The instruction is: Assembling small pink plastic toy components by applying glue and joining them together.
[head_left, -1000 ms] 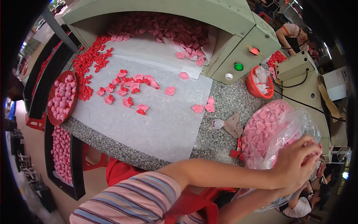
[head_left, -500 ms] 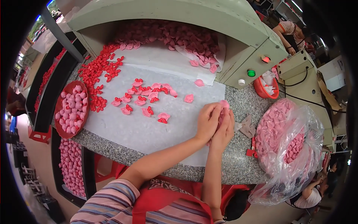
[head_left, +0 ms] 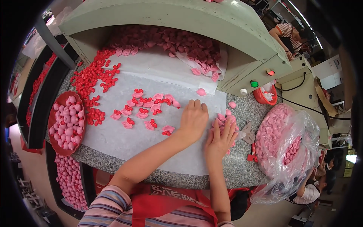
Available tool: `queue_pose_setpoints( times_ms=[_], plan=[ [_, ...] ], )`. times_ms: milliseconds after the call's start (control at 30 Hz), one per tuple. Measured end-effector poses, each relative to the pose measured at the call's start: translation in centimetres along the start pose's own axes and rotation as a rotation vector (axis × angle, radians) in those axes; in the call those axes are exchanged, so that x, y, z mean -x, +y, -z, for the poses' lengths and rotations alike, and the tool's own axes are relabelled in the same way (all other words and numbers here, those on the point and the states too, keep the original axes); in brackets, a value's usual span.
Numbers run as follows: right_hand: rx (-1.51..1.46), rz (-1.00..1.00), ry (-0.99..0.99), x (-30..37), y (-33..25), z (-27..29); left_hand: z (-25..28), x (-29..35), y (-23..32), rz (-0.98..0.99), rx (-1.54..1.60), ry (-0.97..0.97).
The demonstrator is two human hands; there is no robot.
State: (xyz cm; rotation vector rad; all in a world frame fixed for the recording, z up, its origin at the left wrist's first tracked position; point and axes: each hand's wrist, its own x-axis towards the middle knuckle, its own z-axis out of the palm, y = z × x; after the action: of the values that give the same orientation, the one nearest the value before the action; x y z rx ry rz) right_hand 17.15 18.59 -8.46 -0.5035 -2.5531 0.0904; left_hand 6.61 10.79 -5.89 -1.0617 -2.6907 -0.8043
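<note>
My left hand [head_left: 194,120] rests over the white sheet [head_left: 181,156] with its fingers curled down. What its fingertips hold, if anything, is hidden beneath them. Over a small heap of soft pink pieces [head_left: 231,120] at the sheet's right edge, my right hand [head_left: 220,140] lies with fingers stretched out, touching them. To the left of my hands, several pink cupped pieces with red bow-shaped parts [head_left: 148,103] are spread on the sheet. Loose red bow-shaped parts [head_left: 99,72] are heaped along the sheet's left side.
A grey-green machine housing [head_left: 170,14] arches over a pile of pink pieces [head_left: 196,49]. A red bowl of pink balls [head_left: 67,125] stands left. At right are a plastic bag of pink pieces [head_left: 274,132], a crumpled cloth [head_left: 248,133] and a red basket [head_left: 264,95]. Another person [head_left: 289,36] sits beyond.
My hands were clasped together around pink pieces; now they are apart. The left moved left over the sheet, and pink pieces lie heaped under the spread right hand.
</note>
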Motion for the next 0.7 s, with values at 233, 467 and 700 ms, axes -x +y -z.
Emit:
queue_pose_setpoints(
  times_ms=[233,467,700],
  plan=[
    [-0.313,-0.005,-0.024,-6.4,-1.5,-1.4,-0.1,0.8,-2.9,-0.067,-0.006,0.07],
    [-0.251,-0.002,-0.074,-10.7,-1.9,-6.8,8.2,4.6,-3.5,0.529,1.554,-0.438],
    [-0.516,-0.331,-0.194,-9.7,-2.0,-4.0,10.4,6.0,-3.5,0.717,2.184,-0.429]
  ],
)
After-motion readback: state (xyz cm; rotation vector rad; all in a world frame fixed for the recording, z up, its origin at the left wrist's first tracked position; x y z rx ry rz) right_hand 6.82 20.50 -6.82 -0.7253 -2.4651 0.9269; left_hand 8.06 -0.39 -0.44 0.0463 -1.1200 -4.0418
